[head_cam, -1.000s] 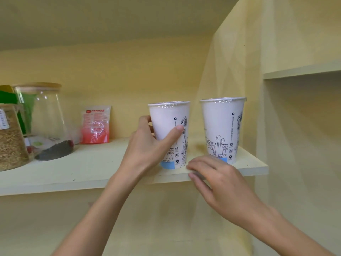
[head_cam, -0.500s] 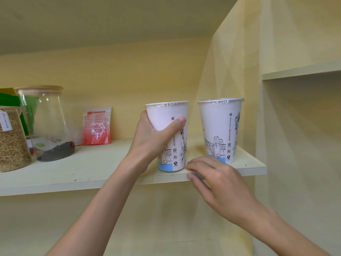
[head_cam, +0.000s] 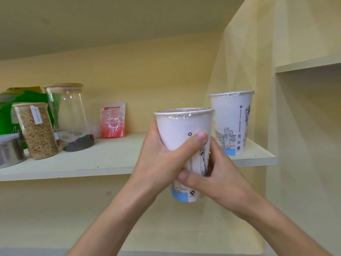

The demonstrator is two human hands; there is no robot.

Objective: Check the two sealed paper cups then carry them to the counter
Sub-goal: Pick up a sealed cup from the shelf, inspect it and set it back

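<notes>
Two white paper cups carry black line drawings, a blue band at the base and a clear film seal on top. The near cup [head_cam: 181, 129] is off the shelf, in front of its edge, held in both hands. My left hand [head_cam: 162, 159] wraps its side with the thumb across the front. My right hand [head_cam: 217, 179] grips its lower part from the right. The second cup [head_cam: 229, 115] stands upright at the right end of the pale shelf [head_cam: 110, 163], behind my hands.
On the shelf's left stand a tall jar of grain [head_cam: 37, 131], a glass jar [head_cam: 69, 115] with dark contents at the bottom, a metal tin [head_cam: 9, 149], green packets [head_cam: 27, 95] and a red sachet [head_cam: 113, 120] against the back wall. Another shelf [head_cam: 306, 63] juts out at upper right.
My left hand has lifted the near cup off the shelf and drawn it toward me. My right hand has moved from the shelf edge onto the cup's lower part.
</notes>
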